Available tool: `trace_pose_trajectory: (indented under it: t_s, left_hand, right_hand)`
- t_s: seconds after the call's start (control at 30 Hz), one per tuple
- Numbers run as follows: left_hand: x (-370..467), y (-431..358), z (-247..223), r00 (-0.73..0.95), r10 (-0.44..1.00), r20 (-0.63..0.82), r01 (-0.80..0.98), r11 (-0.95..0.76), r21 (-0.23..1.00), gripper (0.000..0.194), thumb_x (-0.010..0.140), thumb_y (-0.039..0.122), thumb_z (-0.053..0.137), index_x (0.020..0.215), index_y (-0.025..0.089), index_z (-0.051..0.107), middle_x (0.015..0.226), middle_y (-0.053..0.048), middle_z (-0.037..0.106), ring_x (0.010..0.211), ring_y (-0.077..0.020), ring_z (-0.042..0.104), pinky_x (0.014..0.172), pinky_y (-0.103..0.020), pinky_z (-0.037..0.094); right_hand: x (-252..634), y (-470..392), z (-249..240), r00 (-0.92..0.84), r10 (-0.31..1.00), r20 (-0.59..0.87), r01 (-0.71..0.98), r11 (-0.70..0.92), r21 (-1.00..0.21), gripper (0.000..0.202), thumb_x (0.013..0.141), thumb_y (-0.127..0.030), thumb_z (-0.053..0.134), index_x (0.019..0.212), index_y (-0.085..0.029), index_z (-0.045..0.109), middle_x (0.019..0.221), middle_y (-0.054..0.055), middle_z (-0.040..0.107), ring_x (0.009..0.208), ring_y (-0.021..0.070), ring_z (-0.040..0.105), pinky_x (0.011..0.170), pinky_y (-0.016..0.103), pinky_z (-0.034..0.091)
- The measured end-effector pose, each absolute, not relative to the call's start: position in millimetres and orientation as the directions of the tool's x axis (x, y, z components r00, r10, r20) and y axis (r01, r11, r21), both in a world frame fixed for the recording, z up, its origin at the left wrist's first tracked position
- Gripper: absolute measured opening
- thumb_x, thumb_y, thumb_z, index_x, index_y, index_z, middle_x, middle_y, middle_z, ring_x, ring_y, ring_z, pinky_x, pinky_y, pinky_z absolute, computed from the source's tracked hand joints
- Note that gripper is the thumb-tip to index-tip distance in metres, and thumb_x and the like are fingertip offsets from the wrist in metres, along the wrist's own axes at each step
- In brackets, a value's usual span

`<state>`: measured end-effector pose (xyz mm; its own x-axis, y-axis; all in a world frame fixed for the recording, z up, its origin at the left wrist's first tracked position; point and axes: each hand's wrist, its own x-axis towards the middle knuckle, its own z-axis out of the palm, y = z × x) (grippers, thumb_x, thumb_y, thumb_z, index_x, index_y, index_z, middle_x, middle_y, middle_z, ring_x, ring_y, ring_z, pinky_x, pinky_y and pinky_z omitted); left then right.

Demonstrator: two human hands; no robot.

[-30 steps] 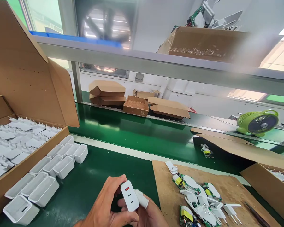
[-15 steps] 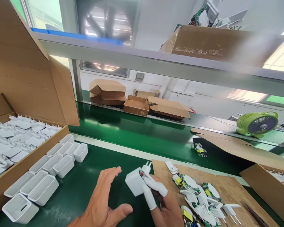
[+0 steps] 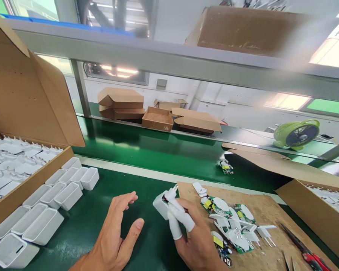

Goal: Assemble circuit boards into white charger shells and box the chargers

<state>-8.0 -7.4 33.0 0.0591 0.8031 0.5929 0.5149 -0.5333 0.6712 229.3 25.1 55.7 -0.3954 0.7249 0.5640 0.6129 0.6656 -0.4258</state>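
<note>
My right hand [image 3: 192,229], with white covers on the thumb and a finger, grips a white plug adapter [image 3: 161,205] whose prongs point up. Dark inner parts show through a gap by the plug end. To its left, my left hand [image 3: 117,229] hovers over the green work surface [image 3: 94,210], fingers spread and nothing in it. Beside my right hand, several circuit boards [image 3: 243,212] and white plug pieces [image 3: 233,231] lie piled on a brown board [image 3: 267,210].
Several white open cases [image 3: 42,226] stand in rows at left, beside a carton [image 3: 56,158] of white plug parts. At right are red-handled pliers [image 3: 307,256], tweezers [image 3: 285,259] and another carton [image 3: 313,210]. A loose circuit board [image 3: 224,165] and green fan [image 3: 296,133] sit further back.
My view has tilted down and shifted right, bringing the red plier handles and tweezers into sight. The right hand has turned the adapter, and the left hand is slightly further from it.
</note>
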Motion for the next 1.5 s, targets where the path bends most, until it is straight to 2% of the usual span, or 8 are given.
trace_pose_trajectory:
  t_s: [0.23,0.37,0.47,0.63,1.0,1.23,1.37,1.5]
  left_hand:
    - [-5,-9,23,0.145,0.826,0.545,0.51,-0.535,0.674,0.062,0.1,0.026,0.063,0.154,0.028,0.034,0.137,-0.014,0.056,0.118,-0.0277,0.061,0.096,-0.043,0.06]
    - [1,-7,14,0.243,0.847,0.473,0.484,-0.529,0.698,0.091,0.086,0.023,0.081,0.159,0.029,0.027,0.146,-0.017,0.048,0.121,-0.0309,0.063,0.095,-0.043,0.064]
    - [7,-8,12,0.222,0.823,0.522,0.388,-0.566,0.727,0.081,0.09,0.016,0.073,0.157,0.031,0.03,0.144,-0.015,0.051,0.122,-0.0289,0.063,0.095,-0.039,0.064]
    - [13,-10,10,0.11,0.801,0.589,0.286,-0.593,0.753,0.072,0.092,0.017,0.068,0.156,0.029,0.035,0.133,-0.01,0.061,0.105,-0.0226,0.066,0.092,-0.036,0.063]
    - [9,-8,16,0.12,0.791,0.6,0.292,-0.606,0.74,0.067,0.095,0.022,0.069,0.153,0.028,0.037,0.128,-0.01,0.063,0.098,-0.0215,0.065,0.089,-0.037,0.063]
    - [9,-8,22,0.126,0.772,0.623,0.309,-0.628,0.714,0.068,0.095,0.022,0.069,0.153,0.029,0.036,0.127,-0.01,0.064,0.098,-0.0216,0.066,0.088,-0.035,0.062]
    - [6,-5,23,0.169,0.789,0.59,0.403,-0.602,0.69,0.074,0.093,0.016,0.067,0.157,0.027,0.031,0.135,-0.014,0.059,0.118,-0.0295,0.062,0.1,-0.047,0.059]
    - [5,0,21,0.255,0.796,0.549,0.44,-0.601,0.667,0.073,0.097,0.013,0.059,0.161,0.028,0.026,0.138,-0.017,0.058,0.125,-0.0325,0.059,0.104,-0.054,0.058]
  right_hand:
    - [230,30,35,-0.362,0.886,0.29,0.589,0.458,-0.665,0.04,0.084,-0.013,0.06,0.117,-0.027,0.076,0.116,0.01,0.069,0.096,0.0265,0.065,0.089,0.04,0.057]
    - [213,21,42,-0.167,0.985,0.048,0.1,0.066,-0.993,0.032,0.088,-0.035,0.075,0.119,-0.026,0.073,0.111,0.009,0.072,0.101,0.028,0.067,0.095,0.043,0.056]
    - [196,8,47,-0.254,0.941,-0.224,-0.332,-0.302,-0.894,0.044,0.086,-0.053,0.08,0.115,-0.022,0.072,0.1,0.008,0.075,0.092,0.0269,0.071,0.089,0.043,0.058]
    - [181,-1,37,-0.387,0.885,-0.26,-0.47,-0.431,-0.77,0.042,0.085,-0.049,0.084,0.108,-0.016,0.074,0.106,0.011,0.076,0.079,0.0189,0.072,0.081,0.034,0.056]
    - [182,-1,38,-0.371,0.889,-0.268,-0.448,-0.424,-0.787,0.039,0.089,-0.05,0.081,0.109,-0.018,0.073,0.101,0.009,0.075,0.081,0.0212,0.073,0.083,0.037,0.058]
    - [186,3,32,-0.322,0.908,-0.268,-0.336,-0.374,-0.865,0.051,0.086,-0.064,0.077,0.11,-0.019,0.073,0.096,0.009,0.073,0.092,0.0281,0.072,0.086,0.045,0.059]
    - [203,9,35,-0.183,0.982,0.055,0.068,0.069,-0.995,0.033,0.095,-0.044,0.071,0.123,-0.027,0.072,0.12,0.01,0.071,0.109,0.0302,0.068,0.098,0.043,0.056]
    - [217,11,28,-0.353,0.844,0.405,0.459,0.533,-0.711,0.049,0.091,-0.016,0.064,0.136,-0.036,0.067,0.13,0.008,0.067,0.109,0.0286,0.068,0.097,0.039,0.055]
